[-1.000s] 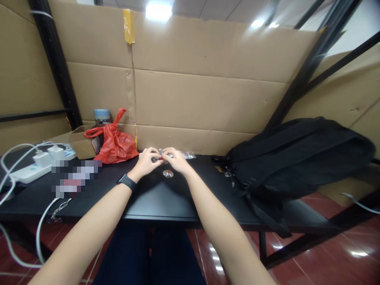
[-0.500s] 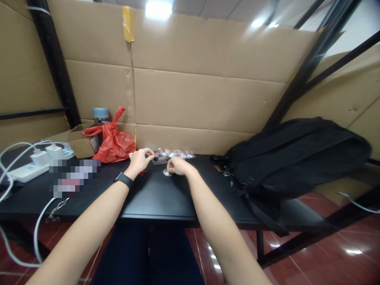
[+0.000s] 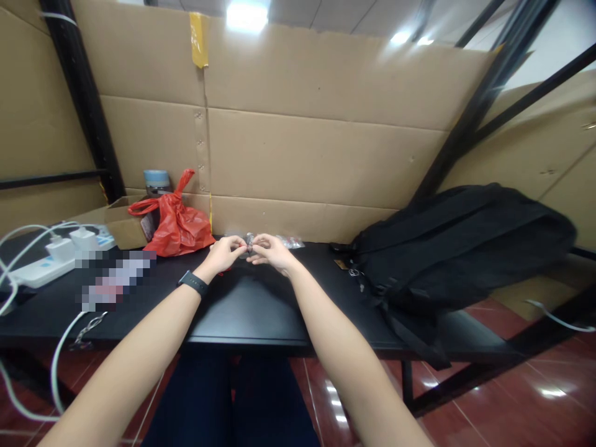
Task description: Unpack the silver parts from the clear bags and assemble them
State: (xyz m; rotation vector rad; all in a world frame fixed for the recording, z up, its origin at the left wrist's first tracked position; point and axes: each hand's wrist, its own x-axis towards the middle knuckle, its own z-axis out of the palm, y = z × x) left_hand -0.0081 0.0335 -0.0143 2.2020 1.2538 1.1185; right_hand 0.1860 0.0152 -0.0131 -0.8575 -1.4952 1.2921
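The right hand [image 3: 274, 253] has joined the left hand [image 3: 224, 254], a small shiny piece [image 3: 250, 246] pinched between them.

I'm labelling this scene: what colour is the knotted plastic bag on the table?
The knotted plastic bag is red, seen best in the head view.

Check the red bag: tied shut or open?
Tied shut: the red bag is gathered at its neck, loose ends sticking up and sideways.
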